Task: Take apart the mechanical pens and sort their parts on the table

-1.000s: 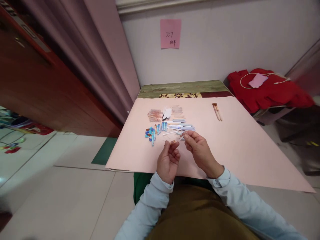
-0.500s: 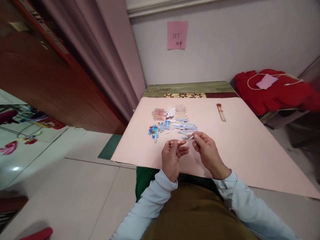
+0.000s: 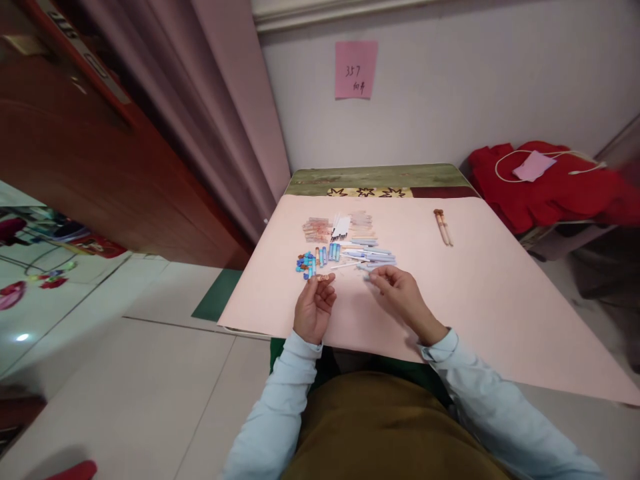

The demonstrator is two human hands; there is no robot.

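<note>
My left hand (image 3: pixel 314 308) is raised over the pink paper sheet (image 3: pixel 465 293), fingers curled, pinching a small orange-brown pen part (image 3: pixel 323 277) at its tips. It sits just below a heap of small blue caps (image 3: pixel 306 264). My right hand (image 3: pixel 397 291) lies to the right, fingers closed at the lower edge of a row of pale blue pen barrels (image 3: pixel 370 254); what it pinches is too small to name. Behind lie black-tipped refills (image 3: pixel 341 229) and a bunch of pinkish parts (image 3: pixel 316 230).
Two brown pens (image 3: pixel 443 227) lie apart at the sheet's far right. A red cloth with a white cable (image 3: pixel 545 177) is heaped on a seat to the right. A pink note (image 3: pixel 355 69) hangs on the wall. A curtain and a wooden door stand on the left.
My left hand has moved left and forward toward the blue caps, still pinching the small part. My right hand has lowered to the pen barrels, away from the left hand.
</note>
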